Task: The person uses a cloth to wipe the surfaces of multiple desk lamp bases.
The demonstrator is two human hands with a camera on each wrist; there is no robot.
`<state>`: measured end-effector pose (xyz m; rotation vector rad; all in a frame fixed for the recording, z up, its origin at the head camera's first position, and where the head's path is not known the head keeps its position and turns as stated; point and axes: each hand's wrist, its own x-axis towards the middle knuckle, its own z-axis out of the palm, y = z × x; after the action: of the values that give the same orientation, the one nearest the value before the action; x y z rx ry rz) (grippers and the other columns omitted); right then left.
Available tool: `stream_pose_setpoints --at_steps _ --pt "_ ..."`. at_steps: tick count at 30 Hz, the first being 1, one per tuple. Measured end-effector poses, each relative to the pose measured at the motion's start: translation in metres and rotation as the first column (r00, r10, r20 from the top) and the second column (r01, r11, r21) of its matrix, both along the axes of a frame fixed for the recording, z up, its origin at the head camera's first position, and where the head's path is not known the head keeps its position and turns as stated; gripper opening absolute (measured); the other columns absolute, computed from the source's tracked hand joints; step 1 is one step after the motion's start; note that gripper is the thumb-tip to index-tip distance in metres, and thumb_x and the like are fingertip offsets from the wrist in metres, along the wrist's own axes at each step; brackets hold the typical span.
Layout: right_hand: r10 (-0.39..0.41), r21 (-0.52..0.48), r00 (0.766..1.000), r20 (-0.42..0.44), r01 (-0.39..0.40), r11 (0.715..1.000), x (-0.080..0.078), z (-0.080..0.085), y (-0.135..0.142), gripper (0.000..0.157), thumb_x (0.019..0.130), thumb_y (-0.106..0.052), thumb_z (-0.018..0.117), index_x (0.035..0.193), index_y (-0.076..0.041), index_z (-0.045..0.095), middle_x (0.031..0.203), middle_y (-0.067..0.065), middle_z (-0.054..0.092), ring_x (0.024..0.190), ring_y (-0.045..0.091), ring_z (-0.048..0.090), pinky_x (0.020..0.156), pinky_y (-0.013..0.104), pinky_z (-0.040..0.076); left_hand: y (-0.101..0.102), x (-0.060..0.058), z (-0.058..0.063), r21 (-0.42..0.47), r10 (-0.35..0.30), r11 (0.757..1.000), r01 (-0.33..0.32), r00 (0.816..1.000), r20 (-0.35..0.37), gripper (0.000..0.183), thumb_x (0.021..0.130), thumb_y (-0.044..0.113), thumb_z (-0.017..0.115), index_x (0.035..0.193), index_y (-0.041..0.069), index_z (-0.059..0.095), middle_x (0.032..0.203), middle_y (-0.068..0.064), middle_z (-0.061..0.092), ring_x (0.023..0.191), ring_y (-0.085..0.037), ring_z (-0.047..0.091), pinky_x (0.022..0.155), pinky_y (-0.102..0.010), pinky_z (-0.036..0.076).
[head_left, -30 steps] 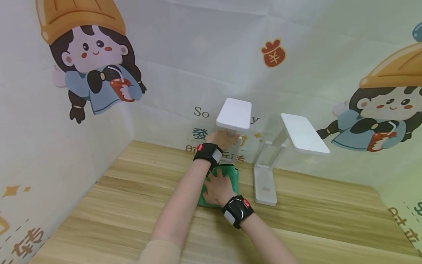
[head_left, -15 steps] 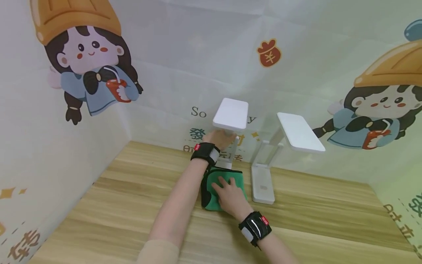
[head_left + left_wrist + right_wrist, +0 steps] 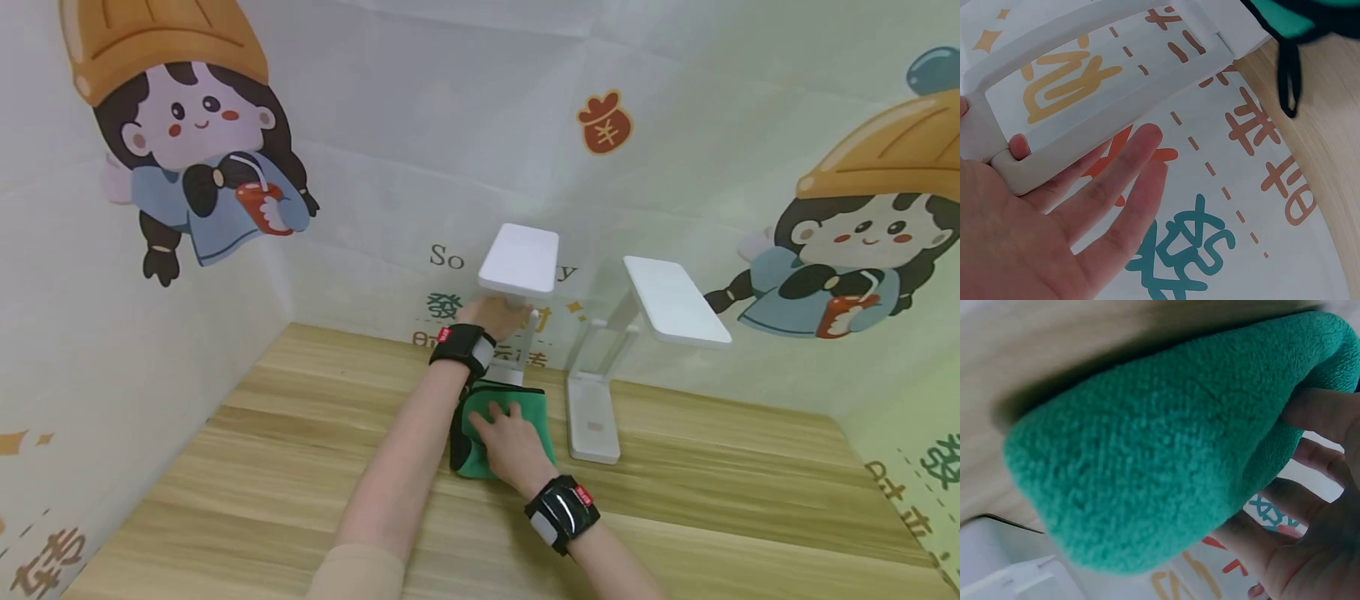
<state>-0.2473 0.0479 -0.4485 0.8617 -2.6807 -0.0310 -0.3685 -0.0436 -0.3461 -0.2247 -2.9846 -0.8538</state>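
A white folding phone stand (image 3: 519, 260) stands near the back wall, its top plate tilted. My left hand (image 3: 491, 317) holds it at the hinge below the plate. In the left wrist view, a fingertip hooks through the white leg frame (image 3: 1135, 103) while the other fingers of the left hand (image 3: 1079, 212) stay extended. A green cloth (image 3: 476, 442) with black edging lies over the stand's base, which is mostly hidden. On top of it, my right hand (image 3: 517, 450) grips the cloth, fingers spread. The right wrist view has the cloth (image 3: 1135, 450) folded between finger and thumb.
A second white phone stand (image 3: 592, 417) is just right of the cloth, its plate (image 3: 677, 300) raised. The wooden tabletop (image 3: 315, 467) meets a printed wall covering (image 3: 420, 150) behind and at both sides. Black bands circle both wrists.
The right hand and the cloth shifted toward me and right, then slightly back left; the cloth's black edge came into view at left. The left hand keeps its hold on the stand.
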Motion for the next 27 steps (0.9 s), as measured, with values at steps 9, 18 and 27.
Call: stream_pose_setpoints --at_steps 9,18,27 --pt "-0.043 0.007 0.999 0.020 0.043 0.999 0.000 0.001 -0.015 0.034 0.086 -0.009 0.064 0.119 -0.015 0.060 0.118 0.020 0.064 0.094 0.042 0.060 0.051 0.037 0.053 -0.004 0.009 0.011 -0.009 0.022 1.000 -0.022 1.000 0.010 0.060 0.098 0.050 0.040 0.147 0.016 0.034 0.129 -0.015 0.060 0.111 -0.034 0.060 0.093 -0.051 0.046" --pt "-0.055 -0.053 0.998 0.031 0.057 0.997 0.000 0.001 -0.011 0.040 0.083 -0.017 0.064 0.122 -0.013 0.061 0.119 0.017 0.065 0.095 0.036 0.062 0.059 0.040 0.054 -0.008 -0.003 0.002 -0.040 0.025 0.999 -0.024 0.999 0.027 0.061 0.097 0.053 0.039 0.148 0.019 0.034 0.114 -0.014 0.067 0.100 -0.030 0.063 0.085 -0.047 0.049" --pt "-0.149 -0.075 0.960 0.237 0.171 0.982 -0.029 0.011 -0.011 0.043 0.091 -0.029 0.054 0.130 -0.012 0.057 0.128 0.015 0.060 0.111 0.038 0.057 0.079 0.047 0.053 -0.001 0.002 0.002 -0.079 0.021 0.997 -0.018 0.999 0.037 0.062 0.097 0.057 0.033 0.142 0.016 0.044 0.091 -0.011 0.069 0.086 -0.025 0.062 0.071 -0.037 0.045"
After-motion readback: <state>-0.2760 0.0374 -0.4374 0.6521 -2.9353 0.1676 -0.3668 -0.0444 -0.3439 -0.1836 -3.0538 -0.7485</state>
